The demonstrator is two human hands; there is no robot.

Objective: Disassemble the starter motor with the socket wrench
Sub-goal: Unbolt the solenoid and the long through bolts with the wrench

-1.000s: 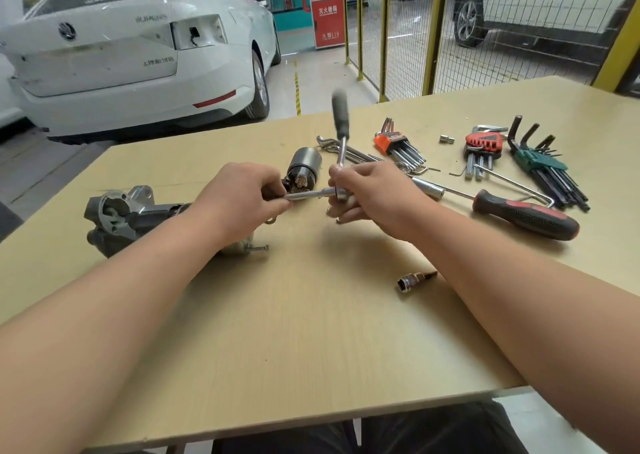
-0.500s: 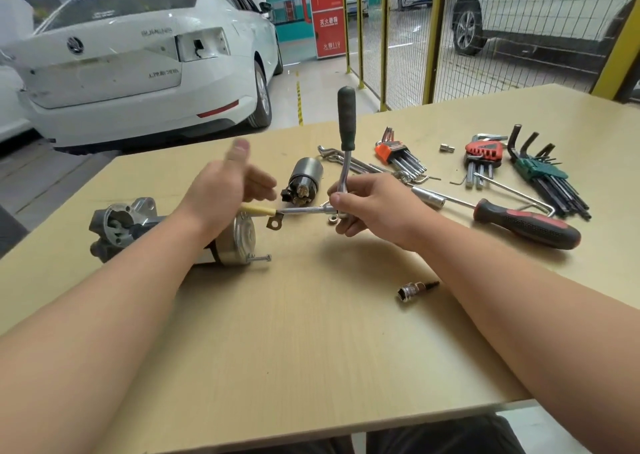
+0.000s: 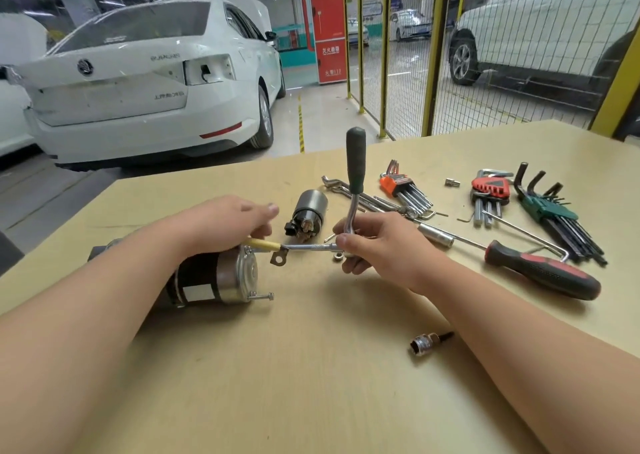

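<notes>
Under the left hand point(image 3: 225, 225), the motor point(image 3: 214, 277) lies on its side, left of the right hand point(image 3: 374, 242), which clamps the wrench point(image 3: 355, 173) at its head, extension point(image 3: 308, 247) reaching toward the motor's end. Whether the left fingers point(image 3: 266, 210) pinch the yellow lead point(image 3: 261, 244) I cannot tell. Unsteadied, the round motor could roll and the wrench slip off.

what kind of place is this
Most likely a car repair workshop: a white car with a tail light missing stands behind the table, hex key sets lie near a starter motor, and the right hand grips a socket wrench.
</notes>
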